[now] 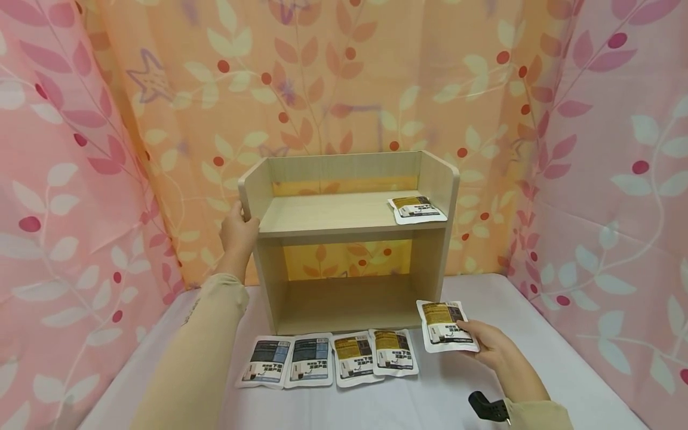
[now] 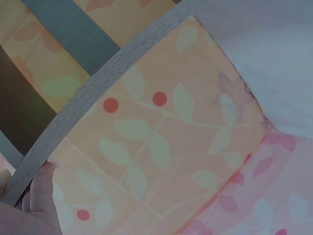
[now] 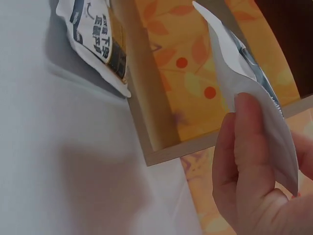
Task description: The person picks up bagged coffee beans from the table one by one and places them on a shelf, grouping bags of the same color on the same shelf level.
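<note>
Left hand (image 1: 238, 236) grips shelf (image 1: 328, 212) by left edge, likely steadying it. Right hand (image 1: 491, 346) pinches packet (image 1: 443, 322) by edge, label mostly uncovered, near shelf's lower right. Four packets (image 1: 313, 359) before shelf, handy.

The right hand's grip (image 3: 254, 181) pinches a flat pouch (image 3: 276, 132), tilted nearly edge-on with its plain white back showing beside a sliver of dark print. On the white tabletop (image 3: 29, 147), a second pouch (image 3: 98, 39), white with gold and dark panels and black characters, lies along the wooden shelf unit's edge (image 3: 161, 155). Through the unit shows orange leaf-patterned curtain (image 3: 200, 73) with red dots; a soft shadow (image 3: 102, 181) darkens the tabletop.
</note>
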Demonstrator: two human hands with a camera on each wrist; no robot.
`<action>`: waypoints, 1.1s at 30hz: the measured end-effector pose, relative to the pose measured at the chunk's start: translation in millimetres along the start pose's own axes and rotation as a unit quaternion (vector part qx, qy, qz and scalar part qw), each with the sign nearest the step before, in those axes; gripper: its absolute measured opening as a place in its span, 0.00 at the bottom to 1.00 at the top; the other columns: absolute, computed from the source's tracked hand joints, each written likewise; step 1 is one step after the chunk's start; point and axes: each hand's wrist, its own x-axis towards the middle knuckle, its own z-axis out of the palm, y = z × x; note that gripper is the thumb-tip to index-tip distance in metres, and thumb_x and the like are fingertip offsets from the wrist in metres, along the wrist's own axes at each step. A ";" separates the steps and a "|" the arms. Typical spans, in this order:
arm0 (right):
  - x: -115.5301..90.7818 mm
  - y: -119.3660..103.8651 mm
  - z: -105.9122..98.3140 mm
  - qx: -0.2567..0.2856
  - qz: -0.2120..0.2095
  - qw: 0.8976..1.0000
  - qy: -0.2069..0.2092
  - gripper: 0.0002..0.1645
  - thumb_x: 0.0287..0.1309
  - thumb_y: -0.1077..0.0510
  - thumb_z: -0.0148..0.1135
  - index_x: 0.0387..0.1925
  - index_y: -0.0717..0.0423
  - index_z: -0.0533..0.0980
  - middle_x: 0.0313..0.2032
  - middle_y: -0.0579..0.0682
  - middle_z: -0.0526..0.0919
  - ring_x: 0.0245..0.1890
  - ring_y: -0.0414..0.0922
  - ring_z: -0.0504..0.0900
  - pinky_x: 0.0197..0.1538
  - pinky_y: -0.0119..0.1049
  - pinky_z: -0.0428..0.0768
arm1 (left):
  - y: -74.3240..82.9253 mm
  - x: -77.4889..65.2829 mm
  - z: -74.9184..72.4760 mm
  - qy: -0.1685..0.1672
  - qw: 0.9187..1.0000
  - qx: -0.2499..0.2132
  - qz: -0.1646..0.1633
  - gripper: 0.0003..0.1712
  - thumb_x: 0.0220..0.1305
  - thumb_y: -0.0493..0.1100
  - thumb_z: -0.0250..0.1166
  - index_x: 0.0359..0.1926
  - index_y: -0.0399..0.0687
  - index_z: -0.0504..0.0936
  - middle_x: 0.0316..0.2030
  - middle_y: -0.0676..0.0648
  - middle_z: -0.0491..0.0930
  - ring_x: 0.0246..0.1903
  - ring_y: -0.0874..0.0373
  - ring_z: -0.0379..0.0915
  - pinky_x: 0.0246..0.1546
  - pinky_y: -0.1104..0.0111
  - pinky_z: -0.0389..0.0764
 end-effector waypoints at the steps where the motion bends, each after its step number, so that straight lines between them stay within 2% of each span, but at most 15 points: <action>1: -1.0 -0.8 1.2 0.001 -0.002 1.000 -0.002 0.34 0.70 0.67 0.43 0.67 0.79 0.41 0.34 0.52 0.82 0.36 0.46 0.84 0.46 0.46 0.81 | -0.1 0.0 0.0 0.001 1.000 0.000 0.001 0.20 0.61 0.35 0.53 0.56 0.39 0.72 0.55 0.34 0.77 0.57 0.36 0.69 0.57 0.46 0.65; 6: -6.1 -3.9 7.5 -0.010 -0.008 1.000 -0.014 0.34 0.70 0.67 0.41 0.67 0.79 0.39 0.35 0.51 0.82 0.37 0.45 0.84 0.46 0.46 0.82 | -3.0 0.2 0.8 0.000 1.000 0.008 -0.001 0.18 0.62 0.36 0.53 0.53 0.39 0.71 0.55 0.34 0.77 0.57 0.35 0.69 0.57 0.46 0.65; 13: -12.7 -10.8 18.7 -0.013 -0.013 1.000 0.015 0.41 0.71 0.65 0.44 0.70 0.75 0.32 0.35 0.50 0.81 0.37 0.45 0.83 0.48 0.49 0.80 | -4.2 -0.1 0.9 -0.002 1.000 0.012 -0.002 0.17 0.62 0.37 0.52 0.52 0.39 0.70 0.55 0.34 0.77 0.56 0.35 0.70 0.56 0.45 0.65; 26: -20.6 -18.5 36.2 -0.006 -0.030 0.999 0.033 0.43 0.70 0.64 0.48 0.71 0.73 0.34 0.35 0.49 0.82 0.37 0.45 0.84 0.48 0.51 0.79 | 1.5 -0.4 -0.7 0.001 1.000 0.005 -0.001 0.21 0.62 0.35 0.53 0.56 0.41 0.71 0.55 0.34 0.78 0.56 0.35 0.69 0.56 0.46 0.65; 33: -23.1 -23.6 39.8 0.003 -0.040 0.999 0.016 0.43 0.71 0.64 0.47 0.71 0.74 0.33 0.36 0.49 0.82 0.38 0.45 0.84 0.48 0.49 0.79 | 0.7 1.0 -0.6 -0.002 1.000 0.008 0.000 0.21 0.62 0.35 0.53 0.57 0.40 0.71 0.56 0.34 0.76 0.58 0.35 0.68 0.57 0.45 0.65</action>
